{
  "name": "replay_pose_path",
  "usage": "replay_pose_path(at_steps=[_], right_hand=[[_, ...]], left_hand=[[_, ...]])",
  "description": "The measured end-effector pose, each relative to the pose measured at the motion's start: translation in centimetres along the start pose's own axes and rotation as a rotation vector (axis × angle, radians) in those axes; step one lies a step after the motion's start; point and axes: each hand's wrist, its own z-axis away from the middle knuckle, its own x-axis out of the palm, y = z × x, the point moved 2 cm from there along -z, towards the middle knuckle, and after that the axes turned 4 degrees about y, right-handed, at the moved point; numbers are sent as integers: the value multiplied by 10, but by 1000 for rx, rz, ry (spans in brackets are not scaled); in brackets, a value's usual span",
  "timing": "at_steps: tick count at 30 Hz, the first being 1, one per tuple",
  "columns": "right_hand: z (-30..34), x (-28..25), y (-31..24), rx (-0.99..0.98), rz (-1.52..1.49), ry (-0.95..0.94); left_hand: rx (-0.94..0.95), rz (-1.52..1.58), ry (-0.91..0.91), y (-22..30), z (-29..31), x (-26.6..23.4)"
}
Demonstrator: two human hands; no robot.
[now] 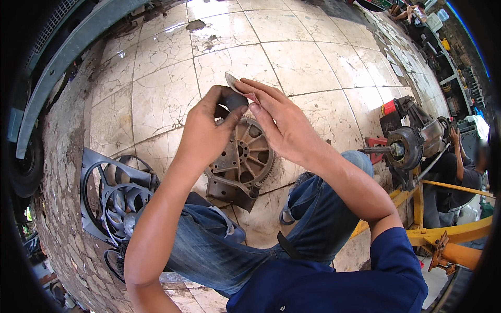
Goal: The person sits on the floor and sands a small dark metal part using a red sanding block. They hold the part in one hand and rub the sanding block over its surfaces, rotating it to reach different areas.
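Cylinder (236, 101): left hand (205, 125) pinches its left side; right hand (284, 122), fingers nearly straight, holds sheet (230, 80) at its far-right. I can't tell long axis.

With our left hand (204, 125), we are gripping a dark, rounded part (236, 101); our right hand (282, 121) is holding a thin sheet (230, 80) beside it. Below, we are seeing a toothed metal wheel (259, 151) and, farther left, a cooling-fan assembly (119, 200).

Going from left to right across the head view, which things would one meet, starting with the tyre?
Black tyre, fan assembly, left hand gripping a dark piece, right hand, round drum, person in dark clothing.
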Motion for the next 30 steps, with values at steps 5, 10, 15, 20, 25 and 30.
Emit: replay_pose_path(at_steps=[5,10,15,20,25,30], right_hand=[[-2,-1,-2,16,-42,-3],[0,0,1,-14,7,-1],[-1,-2,-1,19,-25,-36],[1,1,2,17,-27,-11],[-1,2,0,-9,-31,-3],[0,1,1,13,-42,7]], left_hand=[[44,60,51,2,6,4],[-126,46,32,-2,-5,-4],[22,9,2,2,5,4],[-65,61,8,2,-2,-1],[30,1,30,-4,5,-2],[-23,-53,-2,1,-2,-6]])
